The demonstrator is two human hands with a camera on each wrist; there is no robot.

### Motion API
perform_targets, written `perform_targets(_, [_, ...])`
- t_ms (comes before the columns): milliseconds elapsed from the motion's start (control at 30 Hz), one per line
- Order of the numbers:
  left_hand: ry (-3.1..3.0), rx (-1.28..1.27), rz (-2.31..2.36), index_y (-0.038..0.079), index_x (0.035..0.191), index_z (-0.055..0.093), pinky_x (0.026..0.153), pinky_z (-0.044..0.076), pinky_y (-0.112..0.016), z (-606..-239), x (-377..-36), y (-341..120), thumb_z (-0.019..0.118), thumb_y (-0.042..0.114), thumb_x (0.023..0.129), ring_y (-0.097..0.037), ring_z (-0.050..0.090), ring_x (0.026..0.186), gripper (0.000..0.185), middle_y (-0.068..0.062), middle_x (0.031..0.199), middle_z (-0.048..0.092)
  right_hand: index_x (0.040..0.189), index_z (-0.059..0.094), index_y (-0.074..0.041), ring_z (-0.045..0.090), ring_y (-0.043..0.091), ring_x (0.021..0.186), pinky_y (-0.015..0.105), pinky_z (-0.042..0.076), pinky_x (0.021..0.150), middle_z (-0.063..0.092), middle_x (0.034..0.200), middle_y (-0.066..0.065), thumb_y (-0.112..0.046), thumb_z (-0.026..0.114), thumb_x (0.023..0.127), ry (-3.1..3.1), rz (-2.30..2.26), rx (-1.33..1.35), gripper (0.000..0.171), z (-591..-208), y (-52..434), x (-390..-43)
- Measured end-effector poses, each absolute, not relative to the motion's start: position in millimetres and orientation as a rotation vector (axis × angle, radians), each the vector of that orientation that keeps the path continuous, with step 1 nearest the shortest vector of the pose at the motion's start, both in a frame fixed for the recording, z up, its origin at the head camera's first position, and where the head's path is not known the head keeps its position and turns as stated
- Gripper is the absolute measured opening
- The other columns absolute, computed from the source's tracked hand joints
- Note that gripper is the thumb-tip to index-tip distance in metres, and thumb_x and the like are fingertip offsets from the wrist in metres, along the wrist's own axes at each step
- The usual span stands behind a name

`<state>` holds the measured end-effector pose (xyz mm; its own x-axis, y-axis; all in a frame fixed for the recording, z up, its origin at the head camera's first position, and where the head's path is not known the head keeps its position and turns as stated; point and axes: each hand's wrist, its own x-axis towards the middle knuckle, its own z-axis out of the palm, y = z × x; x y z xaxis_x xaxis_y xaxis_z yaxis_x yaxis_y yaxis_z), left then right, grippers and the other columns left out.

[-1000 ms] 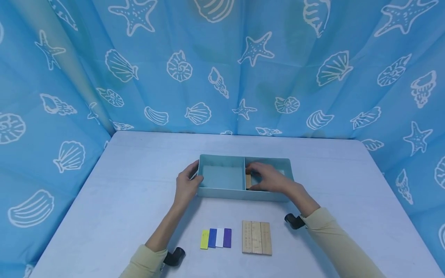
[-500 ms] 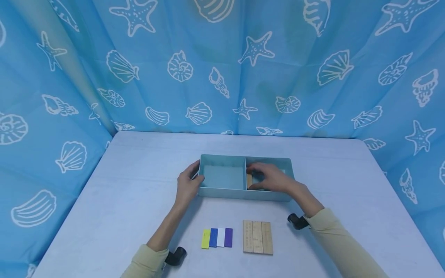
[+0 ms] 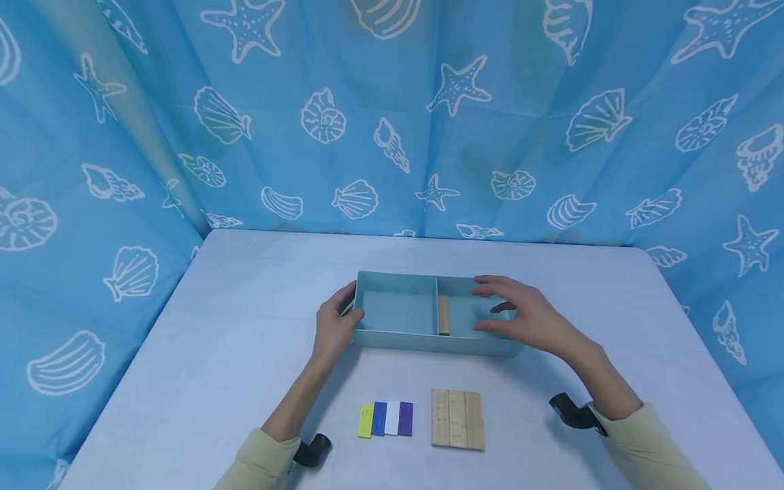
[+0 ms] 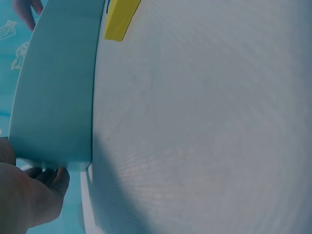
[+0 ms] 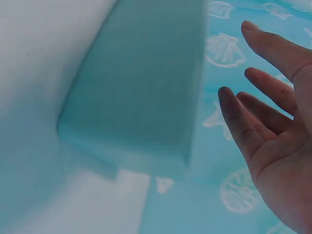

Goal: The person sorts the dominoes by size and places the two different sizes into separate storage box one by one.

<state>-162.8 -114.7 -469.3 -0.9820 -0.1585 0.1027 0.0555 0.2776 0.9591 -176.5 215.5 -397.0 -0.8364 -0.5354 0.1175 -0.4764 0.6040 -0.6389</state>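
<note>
A teal two-compartment box (image 3: 404,340) stands on the table. My left hand (image 3: 333,328) grips its left end, thumb at the rim and fingers along the outer end wall; the left wrist view shows that hand (image 4: 36,197) at the box's corner. In the right compartment a light wooden block (image 3: 444,314) stands against the divider. My right hand (image 3: 533,314) is over the right end of the box with spread, bent fingers and nothing between them. In the right wrist view its fingers (image 5: 236,119) are apart from the box wall (image 5: 141,83).
Nearer me lie a yellow block (image 3: 365,420), a blue block (image 3: 379,418), a white block (image 3: 392,418) and a purple block (image 3: 405,418) in a row. To their right, three wooden blocks (image 3: 457,420) lie side by side. A shell-patterned curtain (image 3: 392,136) surrounds the white table (image 3: 275,279).
My right hand has let go of the wooden block by the divider and moved right, out over the box's right end. My left hand keeps its grip on the box.
</note>
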Motion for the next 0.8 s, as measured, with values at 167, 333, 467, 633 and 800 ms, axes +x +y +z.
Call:
perform_targets(167, [-2.347, 0.064, -1.802, -0.001, 0.142, 0.050, 0.109, 0.041, -0.041, -466.9, -163.5, -114.2, 0.056, -0.004, 0.088, -0.031, 0.045, 0.135, 0.054, -0.017, 0.144, 0.051, 0.129, 0.062, -0.019, 0.061, 0.022, 0.109, 0.040, 0.059, 0.080, 0.051, 0.144, 0.008, -0.026, 0.082, 0.083, 2.842, -1.013, -0.884, 0.051, -376.3, 235.0, -149.8])
perform_targets(333, [-2.345, 0.063, -1.811, -0.001, 0.142, 0.050, 0.109, 0.041, -0.042, -467.0, -162.7, -114.3, 0.055, -0.004, 0.088, -0.031, 0.046, 0.135, 0.054, -0.017, 0.144, 0.051, 0.129, 0.062, -0.021, 0.062, 0.016, 0.104, 0.028, 0.059, 0.071, 0.054, 0.141, 0.007, -0.022, 0.085, 0.080, 2.854, -0.981, -0.924, 0.054, -370.4, 242.4, -118.1])
perform_targets(467, [-2.349, 0.083, -1.816, -0.001, 0.142, 0.050, 0.109, 0.041, -0.041, -467.0, -161.9, -114.7, 0.056, -0.004, 0.088, -0.031, 0.045, 0.136, 0.054, -0.017, 0.144, 0.051, 0.130, 0.060, -0.026, 0.062, 0.010, 0.096, 0.024, 0.056, 0.064, 0.054, 0.140, 0.007, -0.036, 0.081, 0.083, 2.758, -0.954, -0.901, 0.052, -376.5, 238.0, -93.1])
perform_targets(633, [-2.347, 0.083, -1.825, -0.001, 0.142, 0.049, 0.108, 0.041, -0.042, -467.0, -161.8, -115.7, 0.055, -0.004, 0.088, -0.032, 0.044, 0.136, 0.055, -0.017, 0.145, 0.050, 0.130, 0.060, -0.028, 0.060, 0.019, 0.110, 0.028, 0.058, 0.073, 0.054, 0.141, 0.005, -0.040, 0.078, 0.084, 2.641, -0.906, -0.876, 0.051, -393.9, 227.0, -68.3])
perform_targets(800, [-2.353, 0.072, -1.820, -0.001, 0.142, 0.049, 0.108, 0.041, -0.042, -466.3, -160.5, -114.2, 0.055, -0.004, 0.088, -0.032, 0.045, 0.136, 0.055, -0.017, 0.144, 0.051, 0.130, 0.062, -0.024, 0.054, 0.022, 0.125, 0.035, 0.056, 0.089, 0.052, 0.143, 0.001, -0.034, 0.082, 0.081, 2.654, -0.795, -0.880, 0.053, -414.1, 219.2, -52.3])
